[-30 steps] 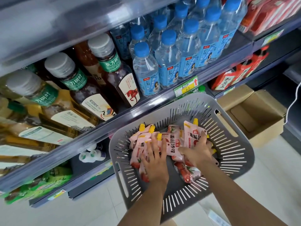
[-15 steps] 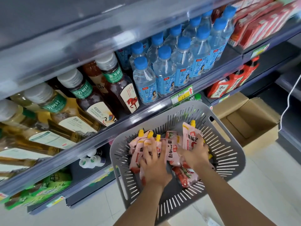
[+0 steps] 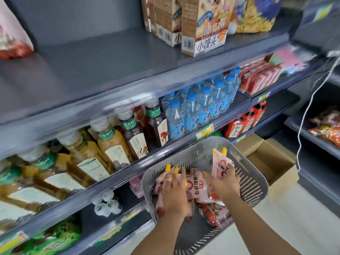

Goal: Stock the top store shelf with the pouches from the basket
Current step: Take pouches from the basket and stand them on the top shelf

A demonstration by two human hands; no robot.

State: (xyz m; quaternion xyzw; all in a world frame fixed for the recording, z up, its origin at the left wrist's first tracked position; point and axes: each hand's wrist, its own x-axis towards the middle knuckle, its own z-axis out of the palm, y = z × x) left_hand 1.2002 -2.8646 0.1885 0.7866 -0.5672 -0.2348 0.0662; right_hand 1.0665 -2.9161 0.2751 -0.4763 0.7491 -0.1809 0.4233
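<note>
A grey slotted basket holds several pink pouches with yellow caps. My left hand lies over the pouches on the basket's left side, its fingers curled round a bunch of them. My right hand grips an upright pouch whose yellow cap points up. The grey top shelf spreads above, with one pink pouch standing at its far left.
Brown snack cartons and a yellow bag stand on the top shelf's right. Tea bottles and blue-capped water bottles fill the shelf below. An open cardboard box sits on the floor right of the basket. A white cable hangs at right.
The view has tilted up, bringing the top shelf and its cartons into sight. My right hand has raised its pouch a little higher in the basket. My left hand stays on the pouches.
</note>
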